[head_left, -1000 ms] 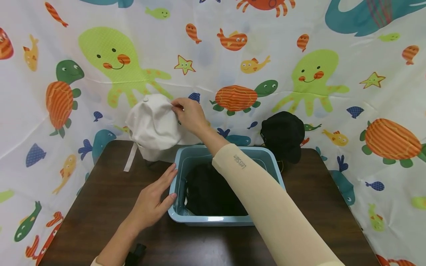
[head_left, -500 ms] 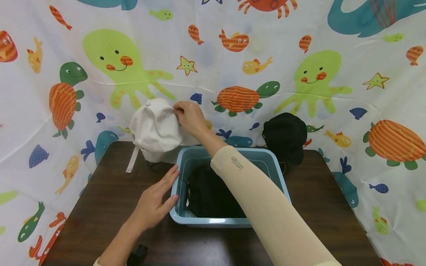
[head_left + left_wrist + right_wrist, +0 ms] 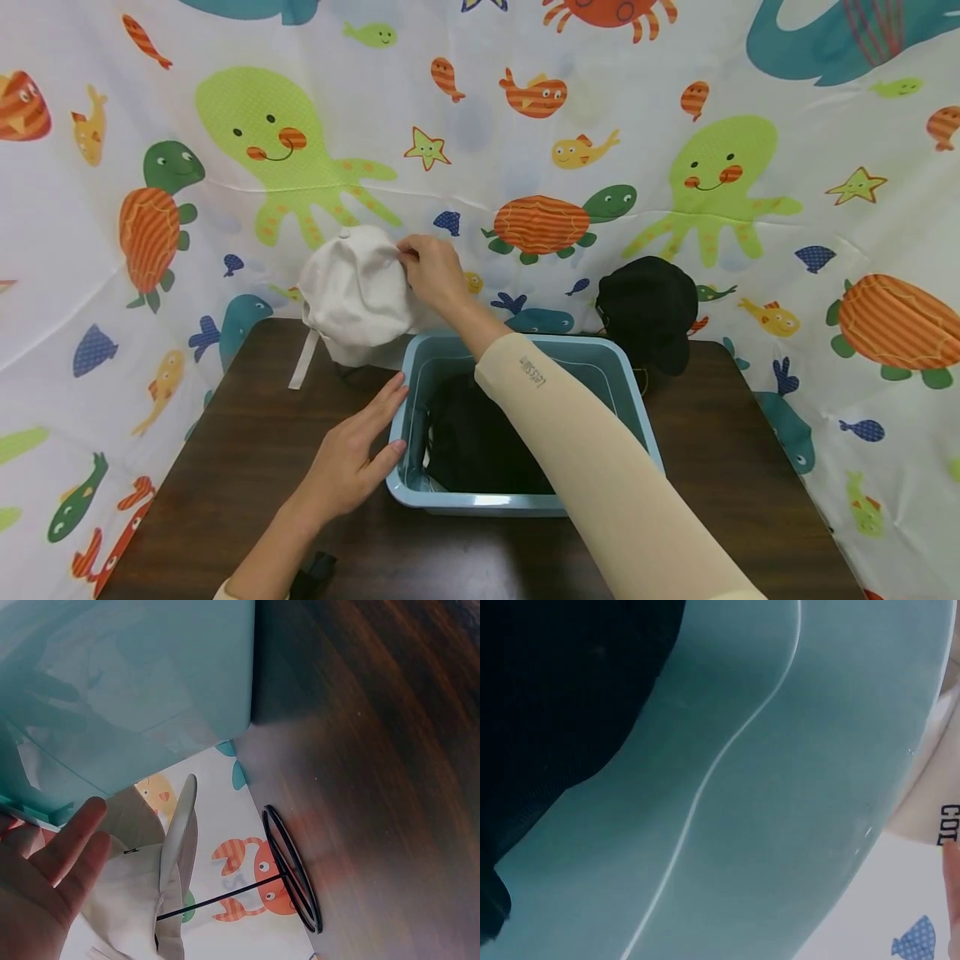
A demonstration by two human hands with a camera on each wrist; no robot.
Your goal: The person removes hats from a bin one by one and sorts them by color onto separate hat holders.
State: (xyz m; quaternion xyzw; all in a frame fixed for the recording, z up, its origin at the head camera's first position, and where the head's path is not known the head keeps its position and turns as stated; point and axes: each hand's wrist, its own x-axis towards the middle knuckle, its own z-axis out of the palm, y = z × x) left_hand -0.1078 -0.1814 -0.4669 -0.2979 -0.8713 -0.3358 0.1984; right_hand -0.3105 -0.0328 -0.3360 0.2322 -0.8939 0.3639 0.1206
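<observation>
A white cap [image 3: 352, 292] sits at the back left of the table, on a thin black wire stand [image 3: 292, 870] that shows in the left wrist view. My right hand [image 3: 437, 271] reaches across the bin and pinches the cap's fabric on its right side. Dark lettering on the cap [image 3: 922, 802] shows at the edge of the right wrist view. A light blue plastic bin [image 3: 517, 502] stands in the middle, with black fabric [image 3: 480, 442] inside. With fingers extended, my left hand [image 3: 348, 462] rests against the bin's left rim. My right forearm hides part of the bin.
Behind the bin to the right, a black cap [image 3: 648, 308] sits raised on a stand. A curtain [image 3: 480, 183] printed with sea animals hangs behind the dark wooden table [image 3: 247, 433]. Near the front edge lies a small black object [image 3: 313, 575], partly hidden by my left wrist.
The head view has drifted slightly, so everything appears a little farther right and lower. Both hands keep their places, the right at the white cap and the left at the bin.
</observation>
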